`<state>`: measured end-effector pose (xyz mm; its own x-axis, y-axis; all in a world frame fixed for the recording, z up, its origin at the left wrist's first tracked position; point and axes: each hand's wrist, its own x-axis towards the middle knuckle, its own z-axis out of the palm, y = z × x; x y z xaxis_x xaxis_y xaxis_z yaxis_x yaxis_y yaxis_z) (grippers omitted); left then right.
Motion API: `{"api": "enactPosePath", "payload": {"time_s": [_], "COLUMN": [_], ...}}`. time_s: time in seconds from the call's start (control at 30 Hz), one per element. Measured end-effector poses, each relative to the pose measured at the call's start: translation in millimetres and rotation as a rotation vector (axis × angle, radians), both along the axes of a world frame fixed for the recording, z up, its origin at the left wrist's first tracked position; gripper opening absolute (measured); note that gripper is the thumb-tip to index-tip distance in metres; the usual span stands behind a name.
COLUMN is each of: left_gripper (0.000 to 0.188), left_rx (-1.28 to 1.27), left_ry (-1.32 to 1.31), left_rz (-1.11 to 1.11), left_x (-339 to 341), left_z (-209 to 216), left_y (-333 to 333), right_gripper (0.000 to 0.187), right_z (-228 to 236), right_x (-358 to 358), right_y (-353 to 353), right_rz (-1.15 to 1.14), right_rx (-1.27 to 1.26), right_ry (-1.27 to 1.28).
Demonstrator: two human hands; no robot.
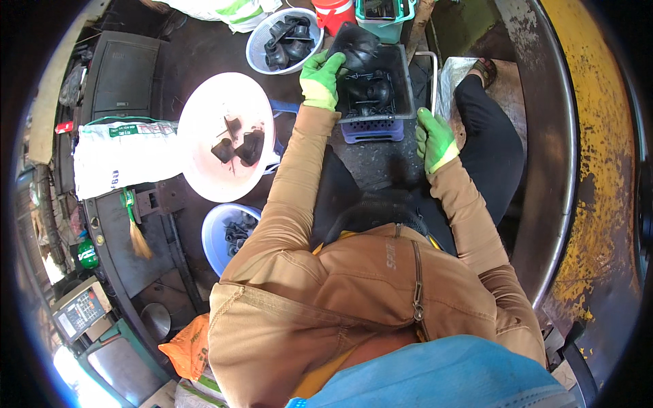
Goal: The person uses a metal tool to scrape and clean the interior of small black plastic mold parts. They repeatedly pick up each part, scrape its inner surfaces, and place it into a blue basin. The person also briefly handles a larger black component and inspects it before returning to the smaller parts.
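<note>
My left hand (321, 76), in a green and yellow glove, is closed on the edge of a black moulded part (356, 46) with a broad flared shape. It holds this part over the far left of a dark rectangular bin (406, 81), where more black pieces (371, 95) lie. To the right of the bin, my right hand (436, 139), gloved alike, has its fingers curled in. A thin bent metal rod (434, 81) comes down to that hand; whether the fingers grip it I cannot tell.
The bin rests on a purple crate (373, 130). At left stand a large pale pink basin (197, 136) with several dark pieces and a blue-white basin (212, 234). Beyond are a white basket (258, 58), a red container (334, 13) and a teal tub (381, 30). A metal rim (568, 170) curves along the right.
</note>
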<state>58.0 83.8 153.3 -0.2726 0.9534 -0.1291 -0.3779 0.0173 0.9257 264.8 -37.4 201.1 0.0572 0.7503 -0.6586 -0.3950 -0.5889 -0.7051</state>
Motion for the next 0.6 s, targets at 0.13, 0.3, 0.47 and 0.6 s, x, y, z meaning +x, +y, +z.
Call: {"api": "enactPosePath", "payload": {"time_s": [0.13,0.3,0.47,0.6], "left_gripper": [0.022,0.026,0.052,0.05], "left_rx": [-0.039,-0.102,-0.08,-0.103], "left_ry": [-0.193,-0.224,-0.101,0.18], "left_rz": [-0.208,-0.511,-0.685,-0.652], "left_x": [9.0,32.9,35.9,31.2], "left_z": [20.3,47.1,66.8,68.9], "left_y": [-39.7,-88.0,-106.1,-103.4], "right_gripper": [0.025,0.026,0.026,0.03], "right_z": [4.2,5.0,2.3,-0.1], "right_x": [-3.3,-4.3,-3.5,-2.5], "right_y": [4.1,4.6,-0.5,-5.3], "right_rz": [-0.098,-0.135,-0.104,-0.074], "right_rx": [0.108,0.323,0.463,0.47], "right_ry": [-0.043,0.065,0.06,0.099]}}
